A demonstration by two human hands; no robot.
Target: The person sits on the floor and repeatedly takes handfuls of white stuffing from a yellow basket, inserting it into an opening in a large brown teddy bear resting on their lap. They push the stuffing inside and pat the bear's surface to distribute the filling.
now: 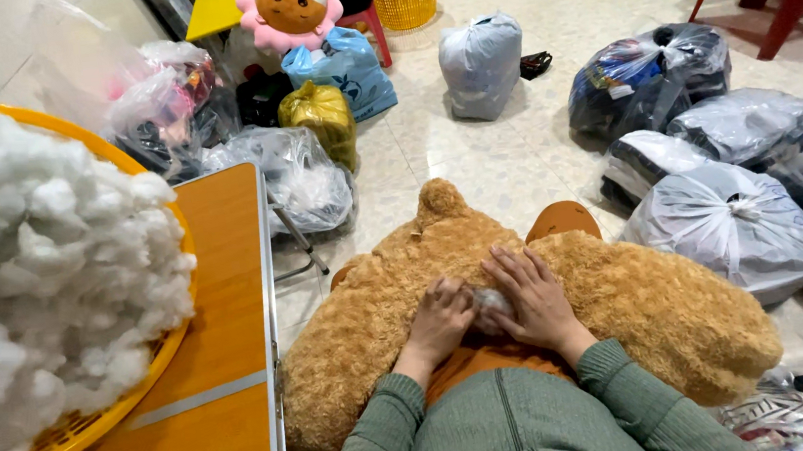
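A big tan plush bear skin [569, 307] is draped across the lap, kept close so both hands can work at one spot. The left hand [441, 319] is curled, fingers bunched together, pressing a tuft of white stuffing [489, 304] into the plush. The right hand [535, 296] is laid flat beside it, fingers slightly spread, holding the fabric steady around the tuft. A yellow basket [153, 366] heaped with stuffing is set near the orange table's [216, 305] right edge, within easy reach. Tied plastic bags [730, 226] are scattered on the floor.
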